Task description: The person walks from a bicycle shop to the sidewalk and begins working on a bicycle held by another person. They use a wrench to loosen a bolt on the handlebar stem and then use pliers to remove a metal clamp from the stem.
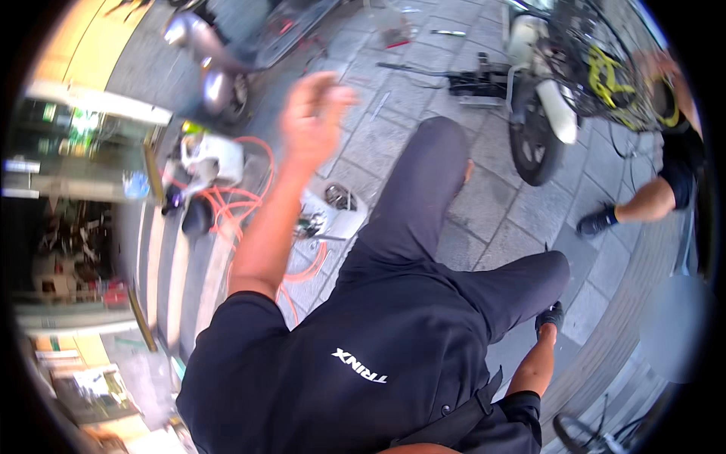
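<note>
Fingers of the left hand (311, 125) apart, loosely bent, motion-blurred, nothing visible in them. Right forearm (534, 371) runs beside the right thigh (507, 291); its hand merges with a dark shape, can't tell how those fingers stand.

Nearest part: 1 white moulded shell (349, 219) with a round opening, on the paving (491, 216) toward its left edge, between left forearm and left thigh (408, 204). 1 more white part (215, 159) farther up that edge, 1 dark rounded piece (197, 216) near it. Orange hose (227, 206) tangled around them; can't count lengths.

Farther out, toward the paving's far edge: 1 black assembly (480, 82) with a long rod, 1 slim object (448, 32), 1 clear container (392, 32) with a red edge.

2 two-wheelers: silver-purple scooter (200, 45), far left corner; bike (533, 140), far right, 1 black-tyred wheel showing, yellow-green strands (605, 79) on it. 1 co-worker (681, 159) beside it, 1 dark shoe (597, 222) visible.

Writing: 1 line of white letters (359, 366) on the black shirt (302, 378). Shopfront (76, 181) too blurred to read.
</note>
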Action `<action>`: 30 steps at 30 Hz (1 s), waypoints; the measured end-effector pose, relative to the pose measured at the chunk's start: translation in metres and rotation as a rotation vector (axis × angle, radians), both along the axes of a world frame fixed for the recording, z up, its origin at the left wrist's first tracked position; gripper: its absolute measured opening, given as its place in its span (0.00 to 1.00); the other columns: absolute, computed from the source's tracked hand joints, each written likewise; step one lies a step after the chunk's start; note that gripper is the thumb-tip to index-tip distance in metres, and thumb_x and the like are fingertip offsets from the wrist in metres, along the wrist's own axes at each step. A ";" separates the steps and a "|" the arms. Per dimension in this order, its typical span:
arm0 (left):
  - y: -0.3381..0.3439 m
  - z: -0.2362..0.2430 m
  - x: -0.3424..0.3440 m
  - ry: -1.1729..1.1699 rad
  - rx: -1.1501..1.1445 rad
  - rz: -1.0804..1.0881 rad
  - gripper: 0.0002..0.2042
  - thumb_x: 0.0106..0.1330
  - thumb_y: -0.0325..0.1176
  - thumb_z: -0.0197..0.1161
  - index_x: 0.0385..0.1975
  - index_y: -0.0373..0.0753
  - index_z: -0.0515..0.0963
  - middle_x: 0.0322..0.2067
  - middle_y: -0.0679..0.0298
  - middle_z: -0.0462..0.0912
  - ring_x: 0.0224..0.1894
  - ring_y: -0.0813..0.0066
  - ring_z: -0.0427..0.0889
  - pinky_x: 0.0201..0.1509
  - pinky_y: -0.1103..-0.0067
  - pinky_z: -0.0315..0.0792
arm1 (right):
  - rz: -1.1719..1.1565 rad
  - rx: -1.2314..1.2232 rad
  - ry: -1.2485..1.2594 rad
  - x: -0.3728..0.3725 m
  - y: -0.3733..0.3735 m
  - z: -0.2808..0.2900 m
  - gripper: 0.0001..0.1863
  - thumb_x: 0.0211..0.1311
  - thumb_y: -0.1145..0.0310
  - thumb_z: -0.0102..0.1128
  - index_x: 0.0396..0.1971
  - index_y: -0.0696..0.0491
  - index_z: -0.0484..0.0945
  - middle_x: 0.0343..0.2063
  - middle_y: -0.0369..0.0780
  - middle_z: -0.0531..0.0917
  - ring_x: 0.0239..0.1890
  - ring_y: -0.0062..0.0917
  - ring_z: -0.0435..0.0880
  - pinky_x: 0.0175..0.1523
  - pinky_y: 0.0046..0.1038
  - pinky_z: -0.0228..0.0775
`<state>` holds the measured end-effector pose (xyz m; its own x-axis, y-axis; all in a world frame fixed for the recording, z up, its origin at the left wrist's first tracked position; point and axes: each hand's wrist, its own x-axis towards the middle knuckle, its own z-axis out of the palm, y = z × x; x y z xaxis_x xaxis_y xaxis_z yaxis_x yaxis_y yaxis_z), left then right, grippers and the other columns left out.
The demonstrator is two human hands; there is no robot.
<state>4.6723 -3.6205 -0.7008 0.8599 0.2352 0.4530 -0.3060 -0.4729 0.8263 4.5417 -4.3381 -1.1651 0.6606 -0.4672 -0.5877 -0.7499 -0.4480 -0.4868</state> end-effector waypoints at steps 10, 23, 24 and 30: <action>0.252 -0.160 -0.438 -0.429 -0.944 1.871 0.17 0.67 0.42 0.57 0.43 0.32 0.74 0.27 0.57 0.78 0.23 0.67 0.75 0.24 0.75 0.68 | 0.164 -0.060 0.097 0.230 0.032 0.094 0.08 0.62 0.67 0.56 0.26 0.50 0.81 0.14 0.35 0.75 0.13 0.26 0.72 0.17 0.32 0.59; 0.015 -0.542 -0.613 1.601 -0.759 1.169 0.26 0.60 0.33 0.61 0.61 0.55 0.79 0.63 0.48 0.73 0.64 0.50 0.74 0.67 0.67 0.69 | 0.529 -0.424 0.058 0.325 0.181 0.310 0.14 0.67 0.56 0.56 0.44 0.47 0.80 0.24 0.32 0.77 0.16 0.20 0.74 0.17 0.27 0.60; 0.003 -0.545 -0.614 1.655 -0.734 1.155 0.26 0.60 0.34 0.61 0.61 0.54 0.79 0.64 0.48 0.72 0.65 0.50 0.72 0.69 0.67 0.68 | 0.515 -0.430 0.057 0.323 0.182 0.324 0.13 0.67 0.55 0.57 0.41 0.47 0.79 0.27 0.33 0.77 0.17 0.22 0.74 0.18 0.27 0.62; 0.011 -0.525 -0.615 1.735 -0.703 0.922 0.24 0.60 0.34 0.62 0.58 0.39 0.80 0.61 0.44 0.75 0.66 0.54 0.72 0.67 0.69 0.68 | 0.402 -0.471 0.054 0.300 0.180 0.388 0.11 0.66 0.55 0.58 0.28 0.45 0.75 0.17 0.32 0.72 0.15 0.20 0.72 0.17 0.26 0.57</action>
